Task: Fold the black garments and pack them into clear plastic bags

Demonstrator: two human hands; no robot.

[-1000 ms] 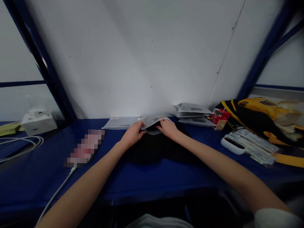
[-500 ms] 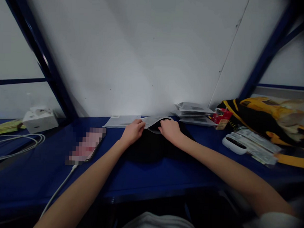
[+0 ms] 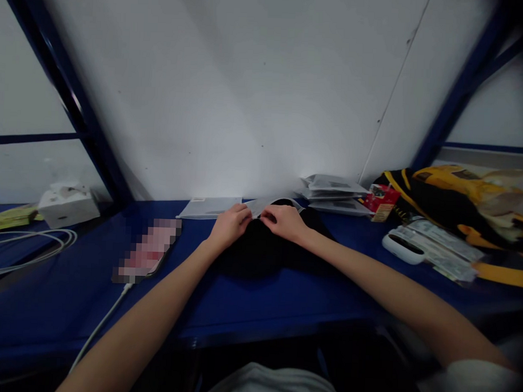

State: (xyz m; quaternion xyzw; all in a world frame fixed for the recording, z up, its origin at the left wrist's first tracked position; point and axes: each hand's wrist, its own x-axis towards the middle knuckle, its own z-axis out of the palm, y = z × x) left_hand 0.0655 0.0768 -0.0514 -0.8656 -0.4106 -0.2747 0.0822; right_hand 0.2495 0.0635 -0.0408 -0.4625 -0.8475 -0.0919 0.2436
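Note:
On the blue table [image 3: 232,303], black cloth [image 3: 255,253] lies bunched in front of me. A frosted plastic bag [image 3: 261,205] lies at its far edge, with black material showing at the bag's mouth. My left hand [image 3: 232,223] is closed, pinching the near left edge of the bag. Close beside it, my right hand [image 3: 284,221] is also closed, fingertips pinched at the bag's mouth where it meets the black cloth. The fingers partly hide what lies between them. Behind my left hand, another flat frosted bag [image 3: 207,207] lies against the wall.
Several packed frosted bags [image 3: 334,193] are stacked at the back right, beside a red box [image 3: 382,201]. Further right are a white oval case [image 3: 403,249], clear packets [image 3: 442,248] and a black-and-yellow bag [image 3: 450,197]. At left lie a phone [image 3: 150,249] on a cable and a white box [image 3: 68,203].
My right hand has moved left, closer to my left hand, along the bag's mouth. The opening between the hands has narrowed. My left hand has hardly moved.

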